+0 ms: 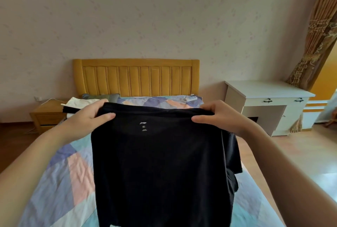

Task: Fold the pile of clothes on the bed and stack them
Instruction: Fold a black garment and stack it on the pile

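A black T-shirt point(160, 168) with a small white printed label near the collar hangs in the air over the bed point(60, 181). My left hand point(91, 119) grips its top left shoulder and my right hand point(218, 117) grips the top right shoulder, thumbs facing me. The shirt hangs flat, a sleeve drooping at its right side. A small stack of folded clothes point(80, 105), white on top with black beneath, lies at the bed's far left near the headboard. The shirt hides much of the bed's middle.
The bed has a pastel patchwork sheet and a yellow wooden headboard point(135, 77). A grey-green pillow point(100, 97) and a white power strip point(190, 98) lie near the headboard. A wooden nightstand point(46, 117) stands left, a white desk point(268, 103) right, curtains point(317, 31) beyond.
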